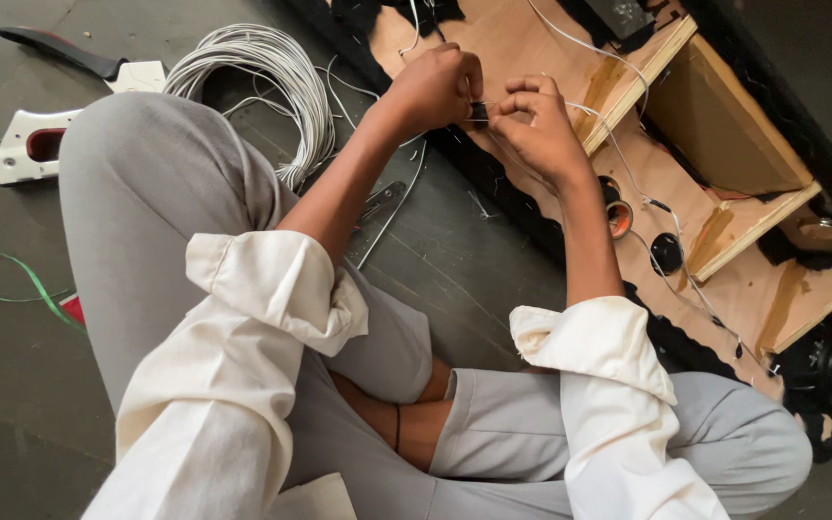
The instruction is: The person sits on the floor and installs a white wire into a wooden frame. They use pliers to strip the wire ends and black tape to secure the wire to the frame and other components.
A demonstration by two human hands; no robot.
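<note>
Your knees [175,241] frame the work; both hands, left [432,89] and right [532,130], pinch a small black connector [479,112] on the white wire [628,164], unfinished; wire coil [262,72] unused.

head view – looks steeply down | close over lap and floor [12,414]

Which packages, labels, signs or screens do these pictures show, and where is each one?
None can be made out: no package, label, sign or screen shows.
Left hand and right hand pinch a small black part above the plywood frame, beside the coil of white wire.
</note>
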